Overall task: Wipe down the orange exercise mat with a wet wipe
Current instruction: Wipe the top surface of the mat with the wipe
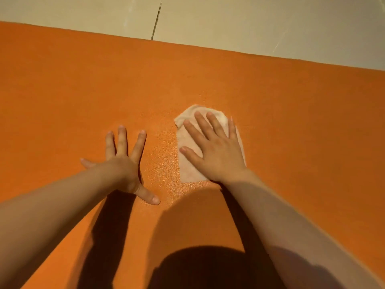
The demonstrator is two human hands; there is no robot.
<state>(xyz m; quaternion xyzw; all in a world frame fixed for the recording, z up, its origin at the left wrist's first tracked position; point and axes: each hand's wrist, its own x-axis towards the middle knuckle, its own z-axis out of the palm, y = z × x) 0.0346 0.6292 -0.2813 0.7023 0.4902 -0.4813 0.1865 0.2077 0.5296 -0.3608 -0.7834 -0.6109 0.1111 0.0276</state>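
- The mat [291, 122] filled most of the frame, its far edge running from upper left down to the right against the pale floor [250, 21].
- The right hand [216, 151] lay flat, fingers straight and spread, pressing the wipe [188, 170] onto the mat right of center.
- The left hand [123, 165] was splayed flat on the bare mat, just beside the wipe, holding nothing.
- A glistening damp patch [166, 161] showed between the hands.
- Dark shadows [208, 268] fell across the lower frame.
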